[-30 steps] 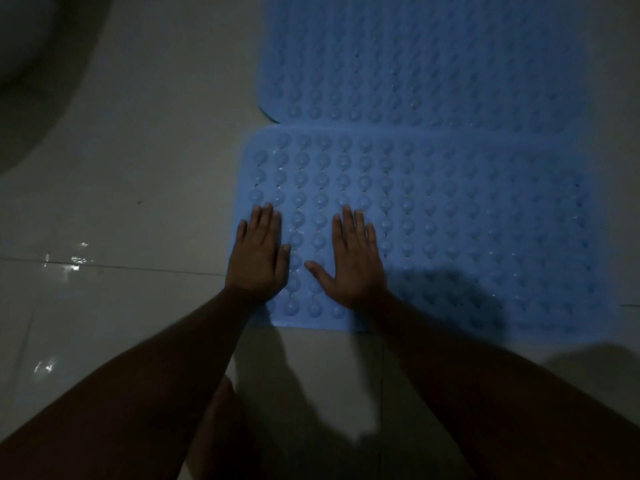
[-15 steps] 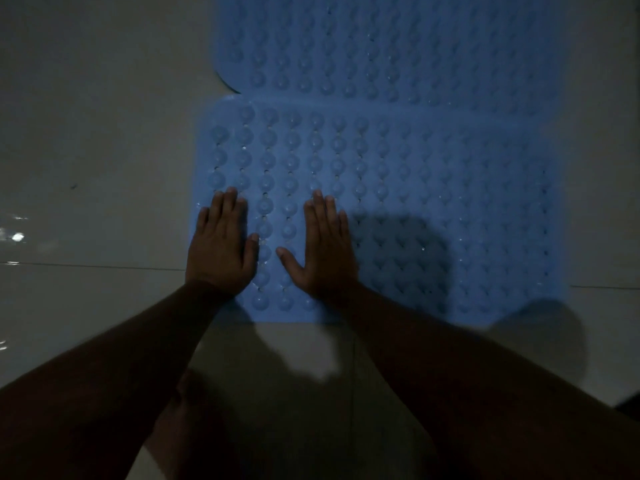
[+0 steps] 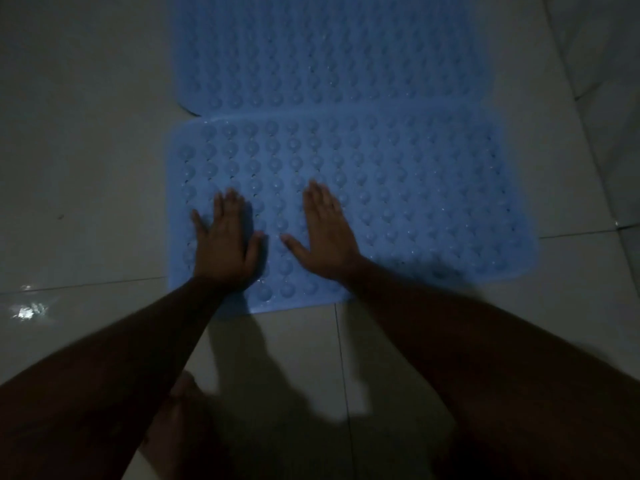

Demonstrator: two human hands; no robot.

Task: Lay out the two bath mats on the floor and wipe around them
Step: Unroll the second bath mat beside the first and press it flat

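Note:
Two blue bath mats covered in round suction bumps lie flat on the pale tiled floor. The near mat (image 3: 398,202) fills the middle of the view. The far mat (image 3: 329,53) lies beyond it, and their long edges meet or slightly overlap. My left hand (image 3: 225,244) presses palm-down on the near mat's left front part, fingers slightly spread. My right hand (image 3: 325,230) lies flat beside it, a short gap to the right. Neither hand holds anything. The room is dim.
Pale floor tiles (image 3: 86,150) surround the mats, with grout lines crossing below and to the right. A wet glint (image 3: 27,311) shines on the floor at the left edge. My knee or foot (image 3: 183,410) shows dimly at the bottom.
Both hands have slid a little over the near mat, still flat, and the left hand's little finger has spread outward. The camera has shifted, so the mats sit differently in view.

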